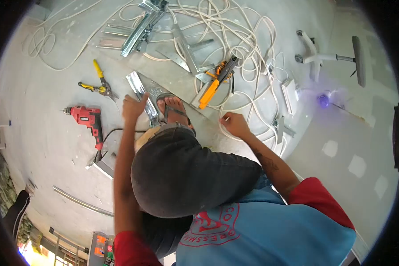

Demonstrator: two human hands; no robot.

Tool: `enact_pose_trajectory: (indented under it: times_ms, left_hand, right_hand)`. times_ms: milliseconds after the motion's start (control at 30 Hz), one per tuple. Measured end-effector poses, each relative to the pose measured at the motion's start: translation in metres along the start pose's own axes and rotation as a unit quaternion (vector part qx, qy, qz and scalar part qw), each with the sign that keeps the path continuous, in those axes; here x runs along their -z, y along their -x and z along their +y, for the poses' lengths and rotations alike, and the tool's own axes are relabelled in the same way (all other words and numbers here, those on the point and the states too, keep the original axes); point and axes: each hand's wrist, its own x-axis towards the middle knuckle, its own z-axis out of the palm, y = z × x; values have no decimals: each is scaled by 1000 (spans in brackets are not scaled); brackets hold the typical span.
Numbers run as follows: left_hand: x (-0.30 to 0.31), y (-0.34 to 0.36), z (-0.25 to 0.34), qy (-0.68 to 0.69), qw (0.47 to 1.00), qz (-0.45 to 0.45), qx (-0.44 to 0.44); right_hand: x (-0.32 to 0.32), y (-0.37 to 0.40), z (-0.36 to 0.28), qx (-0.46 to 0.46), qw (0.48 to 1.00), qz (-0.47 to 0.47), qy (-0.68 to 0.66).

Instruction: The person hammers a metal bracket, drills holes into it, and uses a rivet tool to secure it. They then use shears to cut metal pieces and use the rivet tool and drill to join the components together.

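My left hand (134, 107) is over the left edge of a short shiny metal channel (137, 83), its thumb apart from the curled fingers and overlapping the metal. Beside the channel rests my sandalled foot (176, 111). My right hand (236, 125) is closed in a pinch above the floor, close to a loop of white cable (252, 106); what its fingertips hold is too small to make out. An orange-and-black tool (213, 91) lies just beyond that hand. Left of my left hand are yellow-handled snips (103, 88) and a red power drill (88, 119).
More metal profiles (139, 31) lie at the top, among tangled white cable. A white-legged chair base (317, 57) lies at the right. Another metal strip (82, 201) is at lower left. At the far left edge shows another person's dark-clothed leg (17, 213).
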Motion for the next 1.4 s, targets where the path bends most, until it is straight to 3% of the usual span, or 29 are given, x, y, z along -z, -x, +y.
enact_pose_trajectory:
  times_ms: [100,133,200,267,333,467,533,567,600,633,667,733,800,867,933,1000,1033,1067,1133,1167,1267,1333,1400]
  left_hand:
    - [-39,9,22,24,994,91,50]
    - [-41,10,25,23,994,90,55]
    - [-39,11,23,50,995,72,55]
    - [-4,19,23,52,989,123,61]
    - [14,4,-2,17,984,154,85]
    - [39,-6,-29,22,965,212,151]
    - [35,-4,-25,-32,952,298,-54]
    - [31,-6,-19,-58,927,335,-157]
    - [25,-9,-11,-21,969,214,-125]
    - [17,-11,-3,17,992,88,-90]
    - [7,-12,6,20,992,90,-87]
    - [-14,-15,19,88,994,62,-13]
    - [-34,-14,26,91,993,80,-8]
    - [-52,-18,19,92,991,96,-8]
    - [-78,-28,10,73,986,149,-30]
    - [-102,-47,-9,8,980,149,-129]
    - [-91,-41,1,65,973,191,-109]
    - [-68,-28,12,118,961,234,-85]
    - [-4,-3,33,254,948,190,-14]
    - [20,3,34,255,945,202,-15]
    - [89,17,9,318,867,371,-97]
    - [164,50,5,419,835,347,-85]
    - [237,121,40,488,791,362,-68]
  right_hand:
    - [6,-34,20,-70,992,79,-67]
    - [5,-47,24,-69,993,74,-66]
    - [-6,-86,23,-148,949,177,-214]
    - [-29,-130,33,-196,932,182,-243]
    - [-20,-136,-9,-197,923,150,-296]
    - [-42,-160,-3,-153,937,100,-297]
    - [-39,-143,-11,-206,855,158,-449]
    - [-33,-137,-11,-181,841,129,-493]
    - [-28,-132,-6,-179,843,127,-491]
    - [-23,-127,1,-207,795,163,-547]
    - [-19,-121,8,-233,740,198,-599]
    - [8,-93,12,-170,747,164,-621]
    - [33,-64,4,-181,748,214,-602]
    - [62,-38,-4,-172,786,224,-550]
    - [87,-19,-14,-171,800,230,-528]
    - [117,2,-43,-43,828,160,-535]
    - [129,6,-47,-45,848,143,-509]
    - [136,9,-63,9,848,129,-514]
    - [154,10,-80,62,856,53,-510]
    - [160,9,-89,88,867,39,-488]
    - [185,17,-130,183,900,19,-395]
    - [212,41,-161,191,890,-18,-414]
    - [223,60,-174,197,898,-53,-391]
